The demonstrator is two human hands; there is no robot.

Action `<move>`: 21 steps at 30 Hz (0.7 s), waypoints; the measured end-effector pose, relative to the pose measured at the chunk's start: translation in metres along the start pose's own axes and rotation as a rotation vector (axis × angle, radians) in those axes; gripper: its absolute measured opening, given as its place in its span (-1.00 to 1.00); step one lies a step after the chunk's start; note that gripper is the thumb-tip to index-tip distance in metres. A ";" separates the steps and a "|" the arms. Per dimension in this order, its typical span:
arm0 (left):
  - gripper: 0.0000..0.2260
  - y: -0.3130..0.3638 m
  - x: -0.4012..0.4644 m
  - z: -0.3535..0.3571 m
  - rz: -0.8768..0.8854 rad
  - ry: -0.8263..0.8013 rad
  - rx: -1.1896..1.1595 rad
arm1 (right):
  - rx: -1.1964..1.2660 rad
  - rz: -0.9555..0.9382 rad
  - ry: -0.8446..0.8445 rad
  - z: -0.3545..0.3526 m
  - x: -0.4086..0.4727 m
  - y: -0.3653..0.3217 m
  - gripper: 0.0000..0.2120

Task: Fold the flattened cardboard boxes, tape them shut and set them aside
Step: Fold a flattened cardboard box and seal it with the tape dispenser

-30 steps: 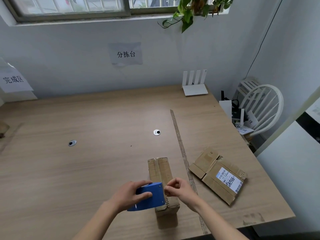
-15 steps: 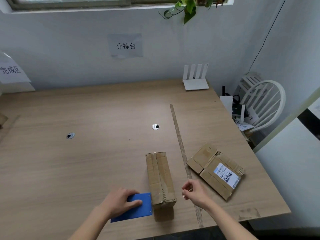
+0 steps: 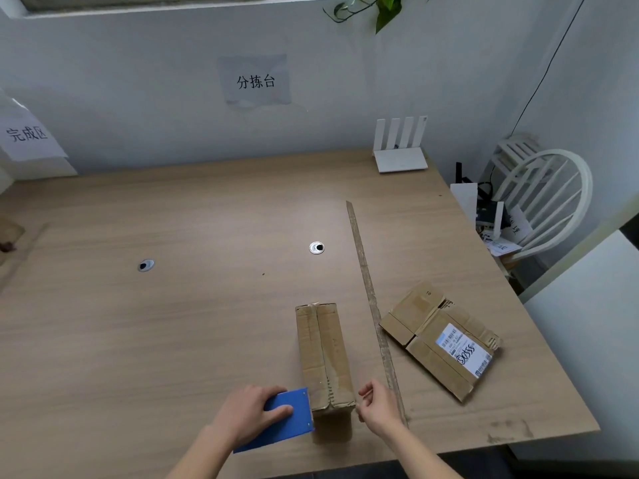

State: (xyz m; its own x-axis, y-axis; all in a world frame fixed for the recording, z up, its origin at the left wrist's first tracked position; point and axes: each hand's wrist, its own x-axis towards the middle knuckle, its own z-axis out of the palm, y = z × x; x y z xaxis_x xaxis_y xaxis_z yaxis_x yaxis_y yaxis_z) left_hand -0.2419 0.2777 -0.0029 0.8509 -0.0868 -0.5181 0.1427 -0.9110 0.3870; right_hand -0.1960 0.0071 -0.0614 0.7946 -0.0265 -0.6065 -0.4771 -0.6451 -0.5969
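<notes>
A narrow folded cardboard box (image 3: 323, 347) stands on the wooden table (image 3: 173, 323) near its front edge, top flaps closed along a centre seam. My left hand (image 3: 249, 413) holds a blue tape dispenser (image 3: 294, 399) that rests on the table against the box's near left corner. My right hand (image 3: 377, 406) is beside the box's near right corner with fingers curled; nothing shows between them. A flattened cardboard box (image 3: 439, 337) with a white shipping label lies to the right.
A long brown strip (image 3: 370, 299) runs front to back between the two boxes. A white router (image 3: 401, 150) stands at the back right. A white chair (image 3: 546, 202) with clutter sits past the table's right edge. Two cable holes (image 3: 316, 247) mark the tabletop.
My left hand lowered the dispenser from the box's near end down to the table on its left. My right hand left the dispenser and moved to the box's right side.
</notes>
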 end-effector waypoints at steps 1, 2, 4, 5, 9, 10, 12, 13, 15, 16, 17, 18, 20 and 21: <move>-0.49 0.000 0.000 0.000 -0.001 -0.002 -0.012 | -0.014 0.036 -0.040 0.007 -0.002 0.002 -0.80; -0.47 0.001 0.000 -0.001 0.001 -0.006 -0.029 | -0.026 0.055 -0.049 0.012 -0.004 0.003 -0.77; -0.45 0.001 0.001 -0.003 0.004 -0.008 -0.068 | -0.009 0.042 0.110 0.013 -0.006 0.003 -0.70; -0.45 0.002 0.000 -0.003 0.004 -0.010 -0.080 | 0.039 0.016 0.232 0.010 -0.006 0.000 -0.69; -0.53 -0.002 0.001 0.000 -0.006 -0.015 -0.114 | 0.115 -0.127 0.072 0.012 -0.008 -0.026 -0.35; -0.53 -0.002 0.000 0.001 -0.004 -0.022 -0.134 | 0.085 -0.127 -0.051 0.019 -0.011 -0.033 -0.14; -0.49 -0.001 -0.001 0.002 0.008 -0.026 -0.173 | -0.005 -0.121 -0.142 0.034 -0.014 -0.040 0.07; -0.47 -0.001 -0.002 0.001 0.009 -0.025 -0.181 | -0.057 -0.117 -0.123 0.039 -0.013 -0.038 0.07; -0.47 -0.011 -0.007 -0.003 -0.008 -0.015 -0.171 | -0.162 -0.099 -0.080 0.041 -0.012 -0.038 0.02; -0.49 -0.020 -0.011 -0.006 -0.020 -0.005 -0.152 | -0.187 -0.077 -0.095 0.038 -0.011 -0.040 0.01; -0.52 -0.032 -0.016 -0.008 -0.033 0.000 -0.128 | -0.190 -0.058 -0.124 0.036 -0.010 -0.043 0.00; -0.54 -0.042 -0.021 -0.011 -0.049 0.004 -0.104 | -0.182 -0.052 -0.140 0.034 -0.012 -0.045 0.00; -0.57 -0.054 -0.025 -0.011 -0.083 0.026 -0.076 | -0.177 -0.069 -0.131 0.032 -0.017 -0.048 0.01; -0.57 -0.054 -0.023 -0.011 -0.091 0.040 -0.071 | -0.171 -0.080 -0.124 0.031 -0.018 -0.048 0.01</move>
State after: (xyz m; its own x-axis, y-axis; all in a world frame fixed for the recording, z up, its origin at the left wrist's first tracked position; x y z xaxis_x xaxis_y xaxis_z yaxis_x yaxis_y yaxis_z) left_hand -0.2642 0.3334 -0.0035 0.8521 0.0126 -0.5232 0.2547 -0.8834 0.3934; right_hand -0.1988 0.0624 -0.0380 0.7702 0.1176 -0.6269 -0.3353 -0.7614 -0.5548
